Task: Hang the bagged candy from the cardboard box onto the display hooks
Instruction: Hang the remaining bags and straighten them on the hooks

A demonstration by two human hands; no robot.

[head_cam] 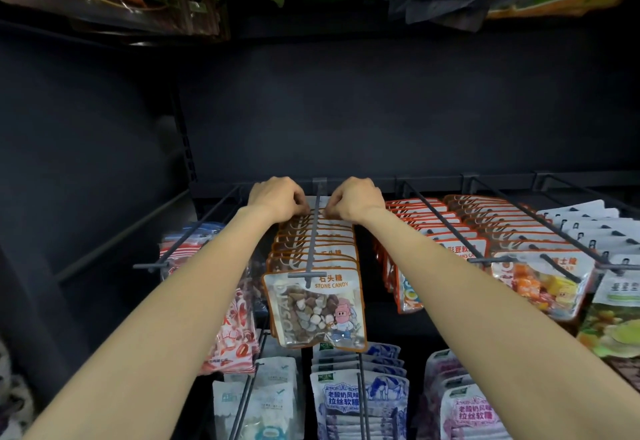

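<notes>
A row of several stone candy bags [317, 311], clear with orange edging, hangs on a grey display hook [313, 242] in the middle of the rack. Both arms reach deep to the back of that hook. My left hand [277, 199] grips the top edge of the rearmost bags on the hook's left side, fingers curled. My right hand [355, 199] pinches the same bags' tops on the hook's right side. The cardboard box is out of view.
Other hooks hold red-white bags [235, 332] at left and orange-edged jelly bean bags [433, 228] and sugar candy bags [540, 283] at right. Milk candy bags [353, 394] hang on a lower row. More snack packs hang overhead. A dark back panel [381, 110] lies behind.
</notes>
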